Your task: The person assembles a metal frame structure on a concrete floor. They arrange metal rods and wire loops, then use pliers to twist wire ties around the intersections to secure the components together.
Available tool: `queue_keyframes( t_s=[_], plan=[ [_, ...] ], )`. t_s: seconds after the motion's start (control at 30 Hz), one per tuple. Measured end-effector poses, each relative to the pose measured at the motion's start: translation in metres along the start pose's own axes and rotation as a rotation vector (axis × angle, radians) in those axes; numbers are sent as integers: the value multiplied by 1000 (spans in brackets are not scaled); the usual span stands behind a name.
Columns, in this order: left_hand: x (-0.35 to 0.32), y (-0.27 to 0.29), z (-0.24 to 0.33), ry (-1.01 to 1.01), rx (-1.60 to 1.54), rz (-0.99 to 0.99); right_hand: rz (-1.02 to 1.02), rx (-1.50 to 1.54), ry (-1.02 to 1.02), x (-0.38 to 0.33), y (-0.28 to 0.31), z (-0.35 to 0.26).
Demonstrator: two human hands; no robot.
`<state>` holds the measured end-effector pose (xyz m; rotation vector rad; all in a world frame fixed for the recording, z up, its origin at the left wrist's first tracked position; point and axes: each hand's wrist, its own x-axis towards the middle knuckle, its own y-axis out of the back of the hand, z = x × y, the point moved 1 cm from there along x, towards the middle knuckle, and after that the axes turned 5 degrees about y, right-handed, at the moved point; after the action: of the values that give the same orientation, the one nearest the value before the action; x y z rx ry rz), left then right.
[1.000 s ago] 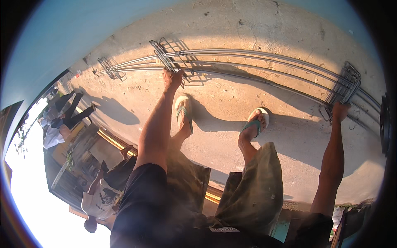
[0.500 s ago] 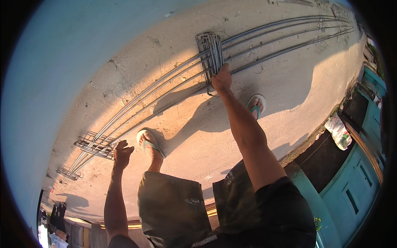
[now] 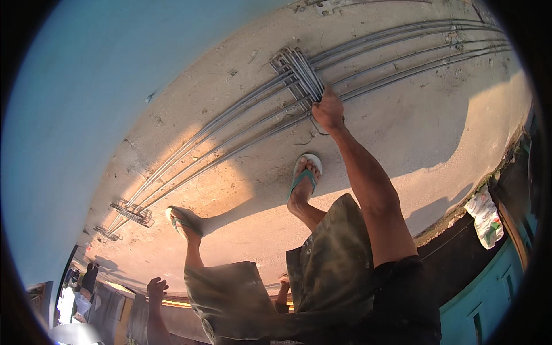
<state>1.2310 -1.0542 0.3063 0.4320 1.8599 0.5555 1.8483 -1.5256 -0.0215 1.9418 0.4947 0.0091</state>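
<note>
My right hand (image 3: pixel 329 109) is closed on the near end of a bundle of rectangular steel stirrups (image 3: pixel 303 72). The bundle is around long steel bars (image 3: pixel 236 109) that run across the ground. Part of the grip is hidden behind my fingers. My left hand (image 3: pixel 156 289) hangs beside my left leg, away from the steel, with nothing in it and its loosely bent fingers apart. More stirrups (image 3: pixel 132 213) sit around the bars at the lower left, with another small group (image 3: pixel 107 233) beyond them.
A pale blue wall (image 3: pixel 103 98) rises on the left. My sandalled feet stand on rough ground (image 3: pixel 368 161) beside the bars. At the right are a white sack (image 3: pixel 485 217) and a turquoise structure (image 3: pixel 489 299). Another person's hand (image 3: pixel 284 280) shows between my legs.
My right hand and the stirrup bundle have shifted slightly right, and the bundle tilts more. My left hand has dropped back from near the lower-left stirrups. My feet have stepped.
</note>
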Motion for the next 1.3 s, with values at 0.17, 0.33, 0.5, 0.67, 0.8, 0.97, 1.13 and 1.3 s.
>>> queue_keyframes(
  t_s=[0.17,0.33,0.5,0.67,0.8,0.97,1.13,1.3],
  plan=[
    [-109,-11,-111,357,-45,-29,-5,-186,-332,95,130,198],
    [-176,-107,-89,449,-89,-155,-81,-147,-334,104,126,223],
    [-208,-185,-16,332,-125,-280,-55,-159,-356,111,129,234],
    [-231,-210,70,179,-117,-283,-91,-107,-389,102,130,242],
    [-250,-210,153,41,-125,-171,-119,-61,-317,105,135,233],
    [-292,-227,214,23,-192,-47,-225,73,-200,110,158,246],
    [-416,-262,171,275,-212,-225,-127,73,-251,170,235,333],
    [-472,-304,165,423,-123,-252,19,-70,-398,239,293,531]
  ],
)
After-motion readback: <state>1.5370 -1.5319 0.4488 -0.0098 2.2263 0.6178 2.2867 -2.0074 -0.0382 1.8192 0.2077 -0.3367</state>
